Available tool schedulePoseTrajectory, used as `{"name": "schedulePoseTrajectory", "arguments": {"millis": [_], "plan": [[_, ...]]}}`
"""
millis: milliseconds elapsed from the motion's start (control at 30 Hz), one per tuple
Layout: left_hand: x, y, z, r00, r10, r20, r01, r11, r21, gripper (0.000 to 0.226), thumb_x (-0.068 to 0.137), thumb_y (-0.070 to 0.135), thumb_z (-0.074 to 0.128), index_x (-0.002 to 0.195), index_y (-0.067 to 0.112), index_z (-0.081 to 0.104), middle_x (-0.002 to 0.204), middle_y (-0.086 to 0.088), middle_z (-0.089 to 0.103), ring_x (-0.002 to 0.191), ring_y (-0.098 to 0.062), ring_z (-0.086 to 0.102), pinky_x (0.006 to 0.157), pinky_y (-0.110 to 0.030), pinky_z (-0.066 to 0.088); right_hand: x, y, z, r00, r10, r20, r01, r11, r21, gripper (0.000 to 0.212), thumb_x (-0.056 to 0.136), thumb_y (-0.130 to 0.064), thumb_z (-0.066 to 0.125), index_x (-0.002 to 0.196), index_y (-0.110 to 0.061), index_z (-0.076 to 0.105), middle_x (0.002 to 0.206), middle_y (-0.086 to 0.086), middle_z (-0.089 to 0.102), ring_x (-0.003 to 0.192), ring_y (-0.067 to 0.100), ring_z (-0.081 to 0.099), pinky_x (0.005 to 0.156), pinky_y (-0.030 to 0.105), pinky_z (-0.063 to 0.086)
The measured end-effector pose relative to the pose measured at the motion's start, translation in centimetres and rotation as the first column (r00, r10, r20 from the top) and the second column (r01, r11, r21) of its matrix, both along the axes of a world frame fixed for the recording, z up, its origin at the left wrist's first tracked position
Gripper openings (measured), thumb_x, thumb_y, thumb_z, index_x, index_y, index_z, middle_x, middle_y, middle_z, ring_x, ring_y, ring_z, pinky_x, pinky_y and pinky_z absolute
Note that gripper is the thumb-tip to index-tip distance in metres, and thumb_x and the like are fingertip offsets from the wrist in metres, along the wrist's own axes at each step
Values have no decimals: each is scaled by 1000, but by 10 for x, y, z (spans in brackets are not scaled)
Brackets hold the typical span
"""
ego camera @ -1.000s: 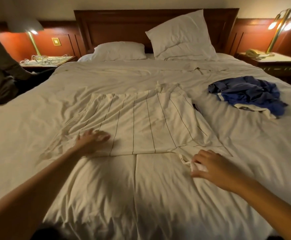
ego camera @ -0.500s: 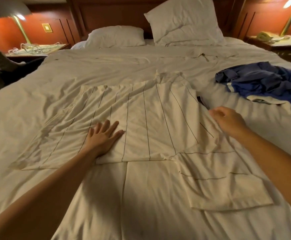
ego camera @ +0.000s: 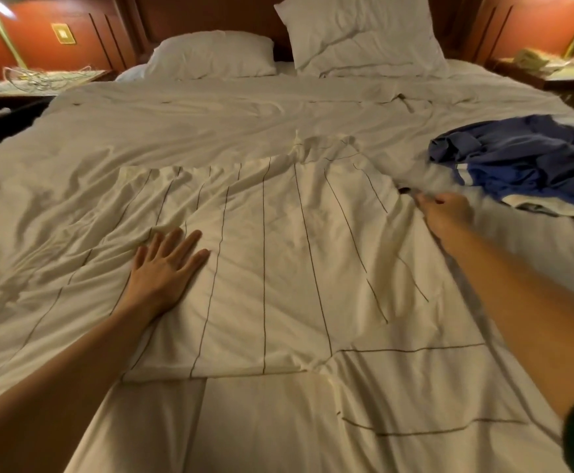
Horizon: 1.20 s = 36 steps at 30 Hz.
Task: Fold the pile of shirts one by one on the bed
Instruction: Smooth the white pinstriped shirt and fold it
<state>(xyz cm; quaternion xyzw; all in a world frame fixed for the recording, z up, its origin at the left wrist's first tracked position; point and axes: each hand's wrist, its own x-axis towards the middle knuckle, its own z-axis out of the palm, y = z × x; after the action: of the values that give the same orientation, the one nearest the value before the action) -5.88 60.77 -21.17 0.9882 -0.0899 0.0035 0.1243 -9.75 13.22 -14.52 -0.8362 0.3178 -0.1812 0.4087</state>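
Note:
A cream shirt with thin dark stripes (ego camera: 278, 261) lies spread flat in the middle of the bed (ego camera: 210, 124), collar toward the pillows and one sleeve laid out at the near right. My left hand (ego camera: 166, 268) rests flat on the shirt's left half, fingers spread. My right hand (ego camera: 444, 211) is at the shirt's far right edge near the shoulder, fingers curled and pinching the fabric there. A crumpled blue shirt pile (ego camera: 524, 162) sits on the bed's right side, just beyond my right hand.
Two white pillows (ego camera: 357, 32) lean at the wooden headboard. A nightstand with tangled cables (ego camera: 39, 78) stands at the left, another with a telephone (ego camera: 531, 59) at the right. The white duvet is wrinkled all over.
My right hand moved from the near sleeve up along the shirt's right edge to the shoulder. My left hand slid onto the shirt's left half and lies flat. The camera moved closer.

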Motion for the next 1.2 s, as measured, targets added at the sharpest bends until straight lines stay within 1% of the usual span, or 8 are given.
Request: {"name": "schedulePoseTrajectory", "arguments": {"millis": [100, 267, 467, 633, 767, 833, 1000, 1200], "plan": [[-1, -1, 0, 1000, 3, 13, -3, 1000, 13, 63, 91, 78, 14, 151, 59, 7, 167, 13, 4, 154, -15, -4, 124, -40, -5, -18, -19, -3, 985, -170, 26, 170, 985, 23, 46, 100, -39, 53, 119, 1, 64, 119, 24, 64, 108, 39, 60, 90, 46, 48], [-6, -2, 4, 1000, 8, 2, -8, 1000, 15, 66, 91, 77, 14, 153, 56, 8, 167, 12, 4, 154, -16, -4, 123, -40, -5, -52, -6, -5, 994, -113, -14, 114, 982, 149, 51, 93, -46, 58, 129, -10, 55, 127, 17, 61, 112, 37, 57, 91, 45, 49], [-25, 1, 10, 1000, 3, -17, -4, 999, -40, 61, 99, 66, 21, 156, 45, 17, 167, 6, 9, 154, -18, 1, 123, -43, -2, -113, 35, -7, 985, 139, -104, -127, 986, 113, 55, 90, -33, 70, 138, -18, 47, 133, 11, 55, 117, 32, 55, 88, 34, 42], [-57, 15, 13, 997, -9, -80, 4, 998, -55, 60, 99, 66, 22, 155, 48, 16, 167, 7, 8, 154, -16, -1, 124, -42, -1, -163, 30, 1, 994, 36, -100, -44, 996, -78, 44, 91, -23, 68, 129, -13, 48, 121, 24, 61, 104, 38, 58, 89, 44, 47], [-82, 27, 21, 989, -31, -145, 27, 999, -31, 60, 98, 67, 24, 154, 50, 15, 167, 8, 8, 154, -17, 0, 123, -41, -1, -205, 55, 14, 941, 135, -312, -250, 896, -367, 59, 91, -49, 64, 140, -24, 43, 126, 16, 56, 112, 39, 54, 90, 47, 46], [-92, 35, 26, 984, -60, -168, 60, 998, -7, 60, 98, 67, 24, 154, 49, 15, 167, 6, 8, 154, -19, 1, 123, -41, 0, -223, 82, 16, 931, 255, -260, -356, 791, -498, 56, 85, -63, 59, 131, -30, 56, 123, 5, 55, 110, 32, 54, 91, 47, 47], [-118, 80, 42, 982, -12, -189, 27, 997, 77, 67, 89, 77, 15, 153, 54, 15, 168, 3, 4, 154, -23, -1, 123, -47, -3, -256, 155, 6, 659, 685, -311, -752, 614, -240, 84, 64, -97, 41, 118, -39, 67, 111, -23, 52, 110, -1, 50, 101, 27, 37], [-137, 159, 56, 965, 221, -140, -203, 970, 134, 67, 89, 79, 15, 150, 54, 23, 168, -8, -1, 154, -30, -6, 122, -54, 0, -255, 186, -2, 684, 681, -260, -719, 571, -396, 17, 85, -39, 71, 76, -29, 61, 84, -16, 55, 89, 10, 54, 81, 33, 46]]}}
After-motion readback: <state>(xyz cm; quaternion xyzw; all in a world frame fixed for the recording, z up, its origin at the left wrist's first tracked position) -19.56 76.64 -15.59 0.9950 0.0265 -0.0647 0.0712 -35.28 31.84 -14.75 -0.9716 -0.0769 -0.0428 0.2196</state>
